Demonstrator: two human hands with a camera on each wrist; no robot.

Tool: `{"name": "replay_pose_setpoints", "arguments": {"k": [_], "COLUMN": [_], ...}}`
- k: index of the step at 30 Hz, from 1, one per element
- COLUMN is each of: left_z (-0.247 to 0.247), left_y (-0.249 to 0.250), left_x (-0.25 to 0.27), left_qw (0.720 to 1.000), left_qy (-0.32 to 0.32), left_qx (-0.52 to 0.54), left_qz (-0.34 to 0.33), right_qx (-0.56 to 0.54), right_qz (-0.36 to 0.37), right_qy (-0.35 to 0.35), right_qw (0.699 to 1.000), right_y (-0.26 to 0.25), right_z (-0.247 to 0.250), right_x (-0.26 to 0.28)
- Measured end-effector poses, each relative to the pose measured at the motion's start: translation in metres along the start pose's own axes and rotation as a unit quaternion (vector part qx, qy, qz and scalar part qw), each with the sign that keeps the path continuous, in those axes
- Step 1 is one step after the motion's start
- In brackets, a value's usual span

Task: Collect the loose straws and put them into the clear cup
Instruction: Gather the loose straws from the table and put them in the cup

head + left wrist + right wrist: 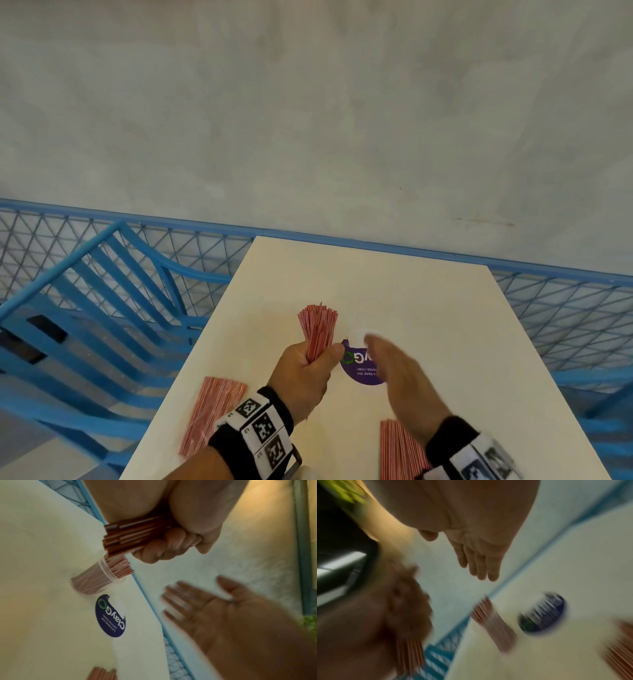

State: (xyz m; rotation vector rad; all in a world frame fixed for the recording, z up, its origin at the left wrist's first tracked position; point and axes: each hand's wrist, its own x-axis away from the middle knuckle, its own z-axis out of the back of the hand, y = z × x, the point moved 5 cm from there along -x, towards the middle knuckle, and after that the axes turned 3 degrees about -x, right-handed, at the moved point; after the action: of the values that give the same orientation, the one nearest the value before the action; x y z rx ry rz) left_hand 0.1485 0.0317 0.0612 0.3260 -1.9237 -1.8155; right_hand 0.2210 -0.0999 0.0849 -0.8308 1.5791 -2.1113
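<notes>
My left hand (303, 371) grips a bundle of red-and-white striped straws (318, 329) upright above the white table (411, 301). In the left wrist view the fingers (164, 545) curl round that bundle (130, 536). Just below it the clear cup (101, 577) stands on the table, packed with straws. I cannot make out the cup in the head view. My right hand (397, 373) hovers blurred beside the bundle, flat, fingers straight, holding nothing. Two loose piles lie flat near the front, one at the left (215, 418) and one at the right (399, 448).
A round purple sticker (363, 368) is stuck to the table beside the cup. A blue slatted chair (102, 308) stands to the left. A blue mesh fence (565, 315) and a grey wall run behind the table's far edge.
</notes>
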Motion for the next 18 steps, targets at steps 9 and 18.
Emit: {"name": "replay_pose_setpoints", "arguments": {"k": [9, 18], "left_z": [-0.017, -0.011], "left_y": [-0.003, -0.011], "left_x": [0.005, 0.003], "left_qw": [0.994, 0.993], "left_qy": [-0.099, -0.083], "left_qx": [-0.005, -0.037], "left_qz": [-0.049, -0.071], "right_qx": [0.320, 0.328], "right_qz": [0.186, 0.160], "right_qy": [-0.173, -0.164], "right_qw": [0.912, 0.917], "right_y": [-0.059, -0.052], "right_z": [-0.037, -0.033], "right_x": [0.029, 0.029]}}
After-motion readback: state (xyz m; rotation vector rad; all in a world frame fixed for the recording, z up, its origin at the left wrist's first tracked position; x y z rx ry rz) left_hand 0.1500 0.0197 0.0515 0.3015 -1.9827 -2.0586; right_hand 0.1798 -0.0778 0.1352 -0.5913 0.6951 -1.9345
